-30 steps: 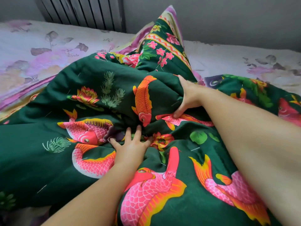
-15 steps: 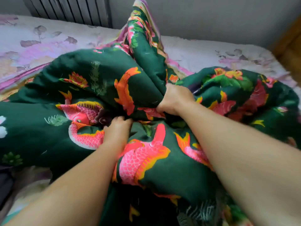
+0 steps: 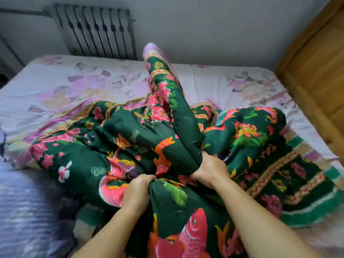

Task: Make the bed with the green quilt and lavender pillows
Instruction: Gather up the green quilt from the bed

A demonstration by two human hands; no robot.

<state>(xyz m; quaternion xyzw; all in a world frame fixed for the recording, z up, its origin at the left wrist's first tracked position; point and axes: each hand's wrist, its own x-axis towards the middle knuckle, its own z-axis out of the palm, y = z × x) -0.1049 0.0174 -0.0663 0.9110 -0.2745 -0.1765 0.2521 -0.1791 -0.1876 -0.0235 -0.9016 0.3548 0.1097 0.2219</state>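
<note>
Left hand (image 3: 138,190) and right hand (image 3: 211,169) each clench bunched green quilt (image 3: 130,131); fingertips buried in folds; bed (image 3: 55,86) edges blurred.

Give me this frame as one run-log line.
phase: gathering quilt | left hand: grips green quilt fold | right hand: grips quilt fold | quilt: bunched mid-bed, not spread | floral sheet: exposed | pillows: not visible

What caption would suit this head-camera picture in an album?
Both hands, left hand and right hand, grip bunched folds of the green quilt on a floral bed sheet.
</note>
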